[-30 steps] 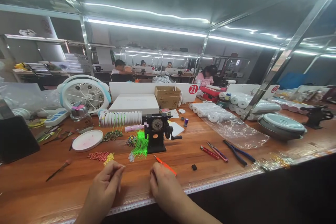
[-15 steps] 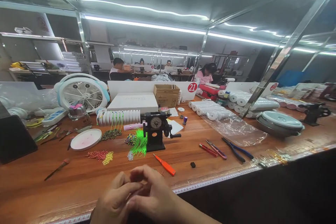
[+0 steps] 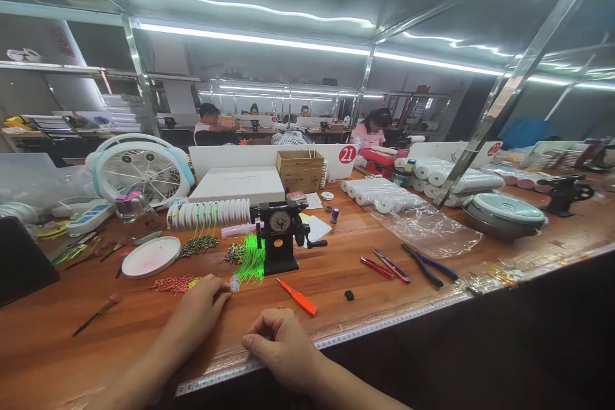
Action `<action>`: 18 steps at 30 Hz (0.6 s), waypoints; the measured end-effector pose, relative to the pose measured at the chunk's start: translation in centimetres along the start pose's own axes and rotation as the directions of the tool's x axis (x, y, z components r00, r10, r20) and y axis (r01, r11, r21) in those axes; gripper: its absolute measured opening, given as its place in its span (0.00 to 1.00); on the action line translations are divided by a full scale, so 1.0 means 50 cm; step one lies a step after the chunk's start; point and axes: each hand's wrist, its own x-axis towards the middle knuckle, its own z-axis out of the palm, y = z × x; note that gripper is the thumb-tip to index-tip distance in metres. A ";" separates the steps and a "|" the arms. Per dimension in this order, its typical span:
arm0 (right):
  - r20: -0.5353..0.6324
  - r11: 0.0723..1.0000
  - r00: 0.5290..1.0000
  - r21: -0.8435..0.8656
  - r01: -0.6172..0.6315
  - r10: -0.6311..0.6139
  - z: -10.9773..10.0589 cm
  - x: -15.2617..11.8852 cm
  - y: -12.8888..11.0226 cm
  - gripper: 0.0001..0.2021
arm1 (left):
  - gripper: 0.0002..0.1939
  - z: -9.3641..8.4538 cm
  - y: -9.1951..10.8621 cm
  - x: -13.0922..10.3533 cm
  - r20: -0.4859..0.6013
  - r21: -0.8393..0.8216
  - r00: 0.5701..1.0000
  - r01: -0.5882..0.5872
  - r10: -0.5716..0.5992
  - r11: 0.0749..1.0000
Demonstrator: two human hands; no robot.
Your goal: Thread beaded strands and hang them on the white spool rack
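Note:
My left hand (image 3: 204, 300) reaches over the wooden table, fingertips at the edge of a small pile of whitish translucent pieces (image 3: 234, 284); its thumb and fingers look slightly apart. Partly behind that hand lie red pieces (image 3: 172, 284) and yellow pieces (image 3: 194, 282). Near the table's front edge my right hand (image 3: 281, 341) is closed, thumb against curled fingers; whatever it may hold is hidden. Bright green cords (image 3: 252, 261) hang beside a black hand-cranked machine (image 3: 280, 237), whose shaft carries a row of white discs (image 3: 210, 213). An orange-handled pointed tool (image 3: 300, 299) lies beyond my right hand.
Blue-handled pliers (image 3: 429, 264), a red cutter (image 3: 377, 267) and a black block (image 3: 349, 295) lie to the right. A white round tray (image 3: 150, 257) and a brush (image 3: 96, 314) lie left. A measuring tape (image 3: 379, 328) lines the front edge. Several people sit further back.
My hands were together near the front edge and are now apart. The left has moved forward to the whitish pieces; the right stays near the edge. The view has shifted slightly.

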 end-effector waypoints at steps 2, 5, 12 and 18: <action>0.006 1.000 1.000 -0.001 0.000 0.000 0.001 -0.001 0.000 0.06 | 0.09 0.004 0.003 0.006 0.002 0.033 1.000 -0.001 0.001 0.999; 0.005 1.000 1.000 -0.009 -0.008 0.008 0.000 -0.002 0.003 0.06 | 0.10 0.005 0.006 0.008 0.007 0.067 1.000 0.000 0.000 0.998; 0.009 0.999 1.000 -0.021 -0.024 0.024 -0.001 -0.005 -0.002 0.05 | 0.09 -0.011 0.003 0.002 0.048 0.064 0.999 -0.007 0.004 0.998; 0.001 0.999 1.000 -0.038 -0.017 0.018 -0.001 -0.008 -0.008 0.05 | 0.10 -0.003 0.004 0.011 0.076 0.066 0.997 -0.026 0.021 0.998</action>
